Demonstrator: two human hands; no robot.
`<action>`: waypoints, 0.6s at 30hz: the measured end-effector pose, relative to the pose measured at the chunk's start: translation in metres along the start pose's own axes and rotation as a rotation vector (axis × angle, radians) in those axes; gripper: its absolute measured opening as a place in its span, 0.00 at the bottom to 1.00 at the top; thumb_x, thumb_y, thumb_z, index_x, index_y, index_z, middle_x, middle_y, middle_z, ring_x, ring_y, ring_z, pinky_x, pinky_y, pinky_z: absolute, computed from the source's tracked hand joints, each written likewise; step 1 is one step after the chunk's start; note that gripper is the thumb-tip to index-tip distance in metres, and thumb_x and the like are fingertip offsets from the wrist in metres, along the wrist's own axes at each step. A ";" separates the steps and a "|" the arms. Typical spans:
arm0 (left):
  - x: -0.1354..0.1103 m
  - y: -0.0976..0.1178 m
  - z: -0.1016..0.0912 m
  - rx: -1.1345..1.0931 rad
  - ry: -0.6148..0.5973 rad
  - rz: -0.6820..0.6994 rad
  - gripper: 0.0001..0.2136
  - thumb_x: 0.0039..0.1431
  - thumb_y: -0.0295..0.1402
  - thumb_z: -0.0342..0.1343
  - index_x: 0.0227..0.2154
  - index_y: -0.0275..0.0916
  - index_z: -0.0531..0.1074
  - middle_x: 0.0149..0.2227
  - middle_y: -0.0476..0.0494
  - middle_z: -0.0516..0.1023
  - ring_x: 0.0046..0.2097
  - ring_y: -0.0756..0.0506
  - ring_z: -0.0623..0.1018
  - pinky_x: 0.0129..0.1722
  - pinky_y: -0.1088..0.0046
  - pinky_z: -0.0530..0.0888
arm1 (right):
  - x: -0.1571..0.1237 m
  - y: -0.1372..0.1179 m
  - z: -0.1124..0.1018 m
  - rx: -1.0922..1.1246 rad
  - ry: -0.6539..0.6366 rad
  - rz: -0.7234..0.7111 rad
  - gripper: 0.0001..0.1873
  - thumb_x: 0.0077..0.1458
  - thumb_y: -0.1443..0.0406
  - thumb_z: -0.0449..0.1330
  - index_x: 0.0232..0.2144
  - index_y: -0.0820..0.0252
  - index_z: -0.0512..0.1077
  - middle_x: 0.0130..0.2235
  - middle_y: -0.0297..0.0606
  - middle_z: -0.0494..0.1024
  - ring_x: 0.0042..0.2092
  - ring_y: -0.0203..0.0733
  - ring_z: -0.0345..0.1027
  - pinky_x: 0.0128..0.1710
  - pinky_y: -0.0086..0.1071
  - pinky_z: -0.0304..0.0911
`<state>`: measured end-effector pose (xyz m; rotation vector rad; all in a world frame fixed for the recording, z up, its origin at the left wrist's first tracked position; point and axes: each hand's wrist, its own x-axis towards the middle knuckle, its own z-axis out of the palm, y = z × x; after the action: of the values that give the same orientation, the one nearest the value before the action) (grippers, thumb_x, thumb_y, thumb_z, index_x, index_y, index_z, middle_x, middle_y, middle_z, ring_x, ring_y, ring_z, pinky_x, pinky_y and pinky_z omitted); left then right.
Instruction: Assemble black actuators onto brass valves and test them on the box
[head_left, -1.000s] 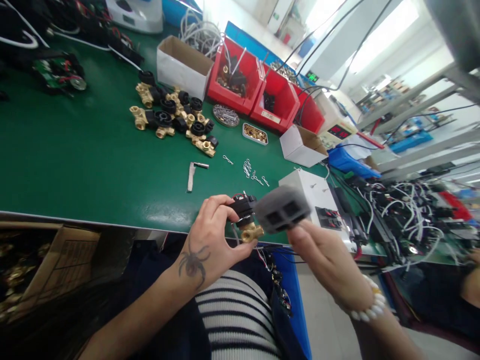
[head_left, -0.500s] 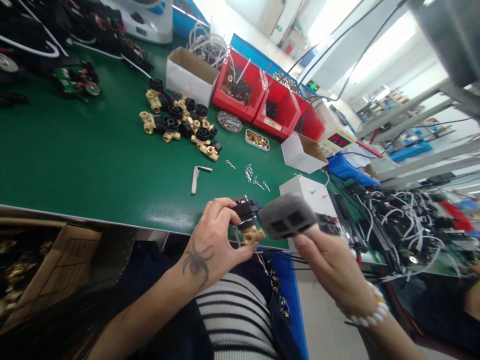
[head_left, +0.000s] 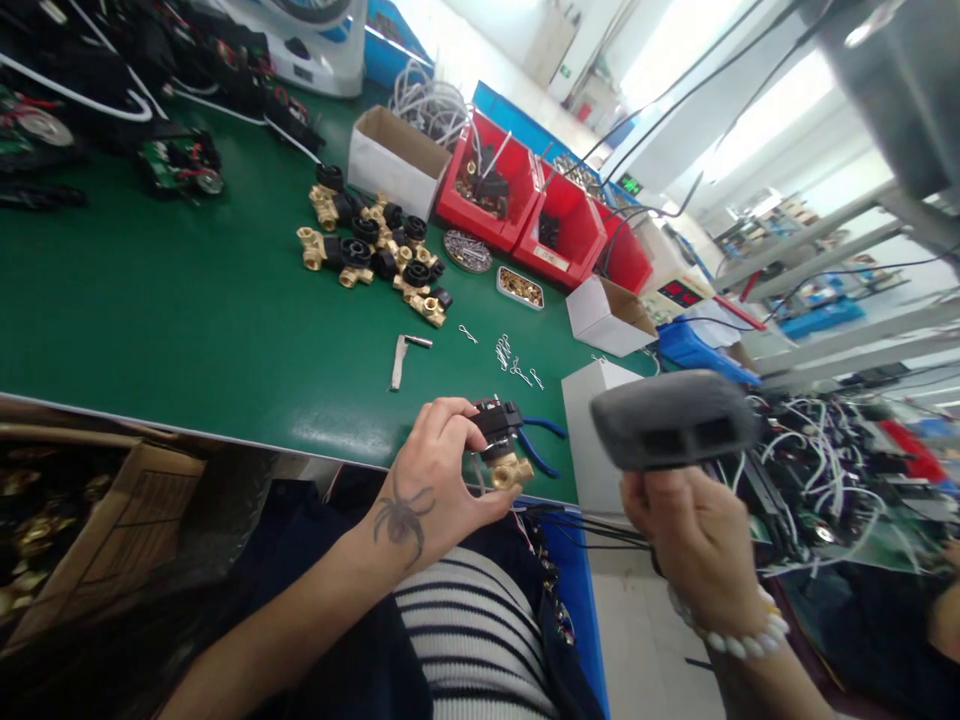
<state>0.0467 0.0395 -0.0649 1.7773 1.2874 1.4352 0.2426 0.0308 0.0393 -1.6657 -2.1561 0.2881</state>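
Note:
My left hand [head_left: 420,480] is closed round a brass valve fitting [head_left: 511,472] with a black body [head_left: 496,424] on it, at the front edge of the bench. Thumb and fingers pinch it from the left, with the brass end facing right. To the right, my right hand [head_left: 697,540] grips a grey mallet [head_left: 675,420] by its handle, which the fingers mostly hide. Its blurred head has two dark recesses and is held clear of the fitting. Between them, blue-handled pliers [head_left: 541,445] lie on the bench, their jaws hidden behind the fitting.
Beyond my hands lie spring clips [head_left: 504,352], an L-shaped tool [head_left: 401,360] and several brass valves [head_left: 352,262] with black caps. Red bins [head_left: 559,245] and small trays of parts [head_left: 520,288] stand further back. A white box [head_left: 589,430] is near the mallet.
The mallet has moved right, away from the fitting, with my right hand. The pliers now show more fully. My left hand keeps hold of the fitting; the whole view has shifted slightly.

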 end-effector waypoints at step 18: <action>0.001 -0.001 0.001 -0.039 -0.014 -0.022 0.18 0.42 0.30 0.68 0.33 0.39 0.64 0.45 0.40 0.70 0.48 0.40 0.71 0.47 0.60 0.74 | 0.007 0.003 0.001 -0.005 -0.050 -0.042 0.26 0.66 0.50 0.46 0.19 0.56 0.57 0.14 0.28 0.58 0.16 0.32 0.50 0.16 0.28 0.45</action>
<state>0.0470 0.0406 -0.0652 1.7395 1.2592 1.4237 0.2431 0.0382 0.0389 -1.6302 -2.2271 0.3163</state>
